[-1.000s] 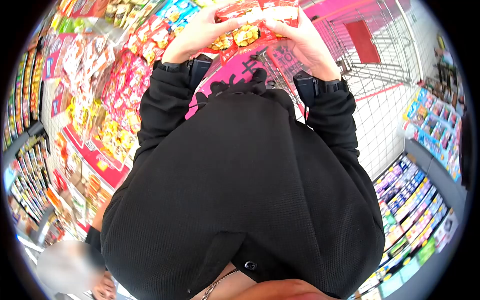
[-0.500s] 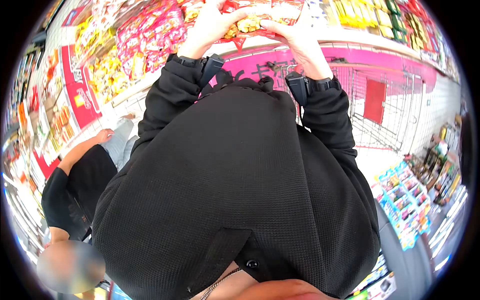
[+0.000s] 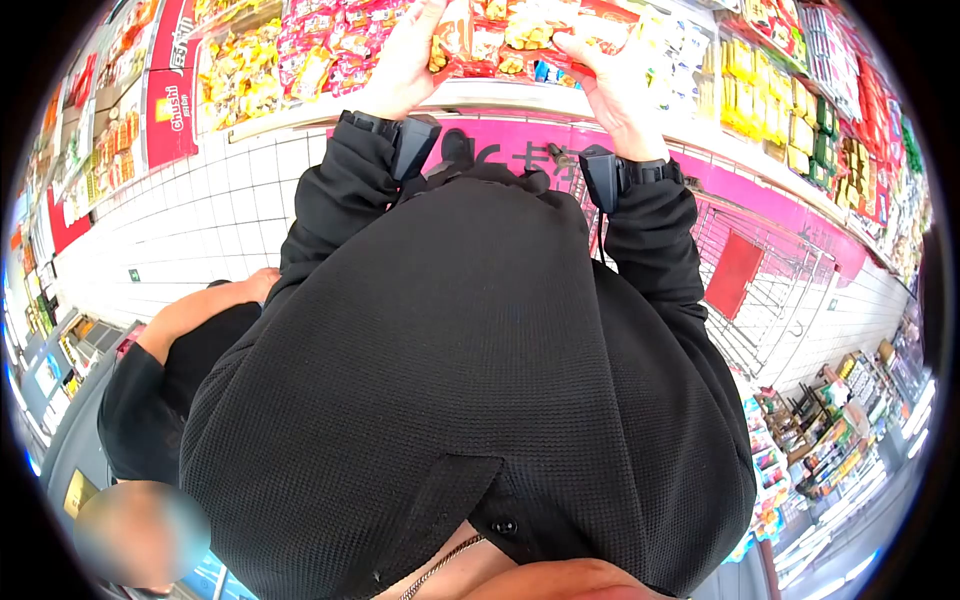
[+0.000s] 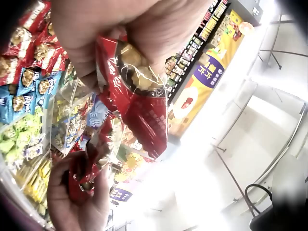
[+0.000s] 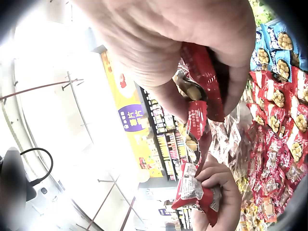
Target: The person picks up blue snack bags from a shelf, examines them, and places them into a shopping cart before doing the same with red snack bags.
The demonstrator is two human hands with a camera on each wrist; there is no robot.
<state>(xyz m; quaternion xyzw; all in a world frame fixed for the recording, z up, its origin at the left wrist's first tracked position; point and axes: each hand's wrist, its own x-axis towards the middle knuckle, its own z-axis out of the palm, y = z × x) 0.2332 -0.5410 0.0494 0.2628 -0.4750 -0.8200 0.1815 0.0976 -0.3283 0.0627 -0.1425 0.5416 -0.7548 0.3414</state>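
My left hand (image 3: 405,70) and right hand (image 3: 615,95) are raised in front of me over a snack display, at the top of the head view. Between fingers and thumb the left hand pinches a glossy red snack packet (image 4: 147,118), with a picture of pale nutty pieces on its front. The right hand grips another red packet (image 5: 208,79), its back partly hidden by the fingers. More red packaging hangs between the hands in the right wrist view, overlapping both packets.
Bins of red packets (image 5: 276,94), blue packets (image 5: 279,41) and yellow packets (image 3: 240,75) fill the display. A wire cart (image 3: 785,330) with a red panel stands at my right. Another person in a black top (image 3: 140,415) is close at my left.
My body has turned, so the display swings across the head view and the cart drops lower at right. The hands are slightly farther apart, still holding red packets. The other person appears shifted downward.
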